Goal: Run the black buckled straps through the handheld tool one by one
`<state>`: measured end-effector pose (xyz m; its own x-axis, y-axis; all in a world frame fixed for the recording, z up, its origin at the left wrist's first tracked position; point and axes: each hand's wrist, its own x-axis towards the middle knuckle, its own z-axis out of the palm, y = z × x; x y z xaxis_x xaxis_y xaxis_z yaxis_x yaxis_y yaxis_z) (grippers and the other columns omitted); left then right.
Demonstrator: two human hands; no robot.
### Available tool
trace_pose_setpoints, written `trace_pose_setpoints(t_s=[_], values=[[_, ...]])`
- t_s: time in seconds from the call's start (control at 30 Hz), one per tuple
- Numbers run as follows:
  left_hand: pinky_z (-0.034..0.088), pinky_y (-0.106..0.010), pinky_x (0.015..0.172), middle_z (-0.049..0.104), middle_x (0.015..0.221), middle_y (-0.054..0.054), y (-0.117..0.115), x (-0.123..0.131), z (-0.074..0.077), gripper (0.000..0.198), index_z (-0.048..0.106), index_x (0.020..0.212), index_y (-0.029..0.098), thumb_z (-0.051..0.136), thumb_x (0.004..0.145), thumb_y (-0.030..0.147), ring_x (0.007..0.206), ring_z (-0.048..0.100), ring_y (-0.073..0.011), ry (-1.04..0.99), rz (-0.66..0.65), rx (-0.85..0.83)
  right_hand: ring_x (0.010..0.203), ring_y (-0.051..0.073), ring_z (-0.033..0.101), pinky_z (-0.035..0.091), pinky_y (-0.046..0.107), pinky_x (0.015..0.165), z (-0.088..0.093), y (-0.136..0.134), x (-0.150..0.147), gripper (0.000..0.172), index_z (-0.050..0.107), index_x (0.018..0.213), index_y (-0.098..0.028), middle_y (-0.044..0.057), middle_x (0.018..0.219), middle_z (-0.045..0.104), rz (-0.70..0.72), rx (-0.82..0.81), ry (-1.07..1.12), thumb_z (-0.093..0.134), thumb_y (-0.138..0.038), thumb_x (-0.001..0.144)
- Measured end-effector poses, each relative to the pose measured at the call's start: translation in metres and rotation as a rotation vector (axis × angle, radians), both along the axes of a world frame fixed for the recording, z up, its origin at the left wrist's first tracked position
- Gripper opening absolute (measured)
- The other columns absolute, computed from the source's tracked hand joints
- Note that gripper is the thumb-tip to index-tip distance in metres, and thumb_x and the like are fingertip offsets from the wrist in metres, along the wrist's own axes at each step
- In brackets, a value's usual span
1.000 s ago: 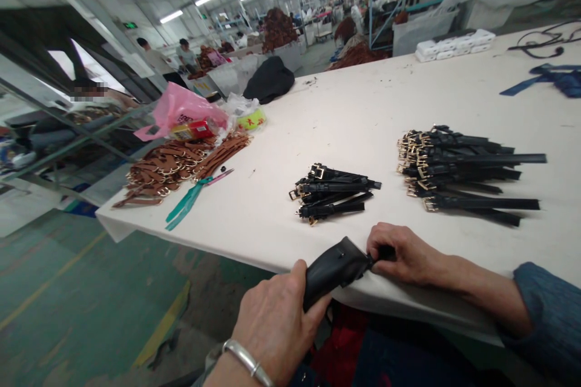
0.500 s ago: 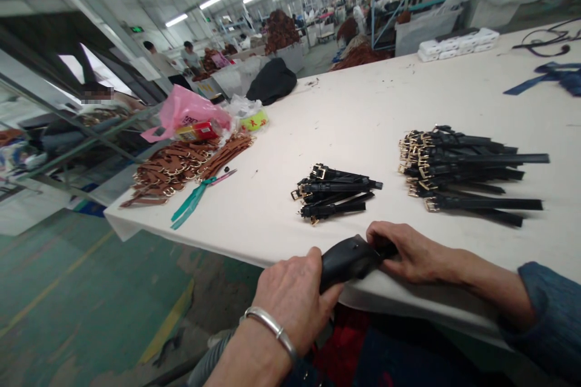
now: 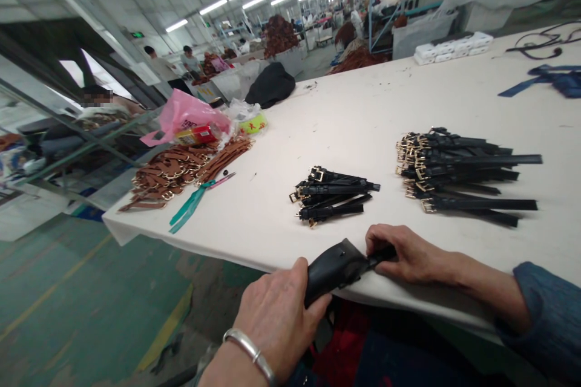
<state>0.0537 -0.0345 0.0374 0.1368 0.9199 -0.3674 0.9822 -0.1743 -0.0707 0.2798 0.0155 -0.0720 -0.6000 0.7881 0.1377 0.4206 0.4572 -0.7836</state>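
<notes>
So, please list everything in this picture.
Table: one, white, centre
Buckled straps: two piles, black, table middle and right
Brown straps: uncounted, brown, table left
Pointed tool: one, pink-teal, by brown straps
Bag: one, pink, by brown straps
Small items: two, red-yellow and yellow-green, by bag
Bundle: one, black, far edge
Blocks: several, white, far right
Cord: one, black, far right
Strips: uncounted, blue, right edge
People and goods: uncounted, mixed colours, blurred background
Hand tool: one, black, near edge
Left grip: one, around hand tool
Right grip: one, pinching black piece

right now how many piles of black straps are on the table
2: a smaller pile on the white table, and a larger pile to its right.
</notes>
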Motion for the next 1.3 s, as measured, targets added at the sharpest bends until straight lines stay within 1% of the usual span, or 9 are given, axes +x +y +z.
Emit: trace_pose_setpoints(t_s=[0.13, 0.3, 0.47, 0.6, 0.77, 0.97, 1.03, 1.13, 1.3], values=[[0.046, -0.038, 0.064, 0.068, 0.078, -0.005, -0.002, 0.002, -0.002, 0.029, 0.053, 0.090, 0.024, 0.039, 0.080, 0.047, 0.075, 0.064, -0.0271, -0.023, -0.024, -0.013, 0.067, 0.011, 0.048, 0.036, 0.023, 0.059, 0.000, 0.001, 0.000, 0.023, 0.050, 0.080, -0.018, -0.001, 0.076, 0.055, -0.011, -0.016, 0.004, 0.055, -0.007, 0.060], [0.044, -0.034, 0.063, 0.067, 0.081, -0.007, 0.009, -0.002, -0.007, 0.035, 0.054, 0.091, 0.022, 0.041, 0.078, 0.052, 0.076, 0.063, -0.0248, -0.037, -0.030, 0.017, 0.066, 0.011, 0.048, 0.037, 0.022, 0.060, 0.000, 0.001, 0.000, 0.021, 0.050, 0.079, -0.018, -0.001, 0.075, 0.055, -0.034, -0.017, 0.019, 0.055, -0.009, 0.061], [0.043, -0.030, 0.062, 0.067, 0.080, -0.006, 0.008, -0.012, -0.015, 0.039, 0.055, 0.090, 0.021, 0.040, 0.078, 0.055, 0.075, 0.063, -0.0224, -0.069, 0.028, 0.037, 0.069, 0.013, 0.051, 0.039, 0.024, 0.063, -0.002, 0.001, 0.000, 0.021, 0.054, 0.082, -0.018, 0.001, 0.079, 0.059, -0.047, 0.010, -0.023, 0.059, -0.012, 0.063], [0.043, -0.031, 0.061, 0.068, 0.079, -0.007, 0.003, -0.025, -0.018, 0.039, 0.053, 0.092, 0.021, 0.036, 0.080, 0.054, 0.075, 0.064, -0.0243, -0.009, 0.110, 0.088, 0.068, 0.013, 0.053, 0.041, 0.024, 0.063, -0.002, 0.000, 0.000, 0.015, 0.059, 0.083, -0.018, 0.002, 0.078, 0.060, -0.035, 0.024, -0.029, 0.056, -0.015, 0.069], [0.042, -0.029, 0.062, 0.068, 0.076, -0.005, -0.007, -0.040, -0.006, 0.035, 0.052, 0.094, 0.024, 0.036, 0.081, 0.052, 0.071, 0.064, -0.0217, 0.002, 0.183, 0.032, 0.065, 0.012, 0.055, 0.040, 0.023, 0.061, 0.002, 0.002, -0.003, 0.020, 0.061, 0.090, -0.020, 0.001, 0.075, 0.064, -0.054, 0.079, -0.071, 0.054, -0.015, 0.072], [0.041, -0.029, 0.062, 0.068, 0.076, 0.000, -0.018, -0.032, 0.012, 0.024, 0.052, 0.088, 0.028, 0.036, 0.082, 0.045, 0.072, 0.065, -0.0213, 0.037, 0.221, -0.073, 0.059, 0.011, 0.054, 0.037, 0.022, 0.056, 0.010, 0.011, -0.007, 0.017, 0.066, 0.080, -0.020, 0.000, 0.067, 0.065, -0.030, 0.049, -0.175, 0.052, -0.015, 0.073], [0.041, -0.030, 0.062, 0.068, 0.076, 0.000, -0.017, -0.028, 0.015, 0.022, 0.051, 0.087, 0.028, 0.035, 0.083, 0.043, 0.073, 0.065, -0.0217, 0.059, 0.211, -0.099, 0.058, 0.011, 0.054, 0.036, 0.021, 0.055, 0.012, 0.014, -0.008, 0.019, 0.067, 0.079, -0.021, -0.001, 0.068, 0.065, -0.035, 0.014, -0.186, 0.051, -0.013, 0.072], [0.042, -0.028, 0.061, 0.068, 0.084, 0.000, -0.013, -0.023, 0.015, 0.021, 0.051, 0.090, 0.029, 0.035, 0.084, 0.041, 0.078, 0.065, -0.0213, 0.077, 0.143, -0.114, 0.062, 0.012, 0.054, 0.035, 0.022, 0.055, 0.014, 0.017, -0.010, 0.021, 0.068, 0.080, -0.022, -0.001, 0.074, 0.066, -0.045, 0.013, -0.211, 0.053, -0.012, 0.070], [0.044, -0.030, 0.064, 0.067, 0.094, -0.002, -0.005, -0.010, 0.012, 0.022, 0.052, 0.098, 0.028, 0.037, 0.085, 0.035, 0.082, 0.065, -0.0220, 0.129, 0.020, -0.147, 0.075, 0.017, 0.054, 0.036, 0.026, 0.062, 0.013, 0.016, -0.012, 0.015, 0.069, 0.076, -0.023, 0.002, 0.076, 0.063, -0.059, 0.164, -0.276, 0.057, -0.017, 0.071]])
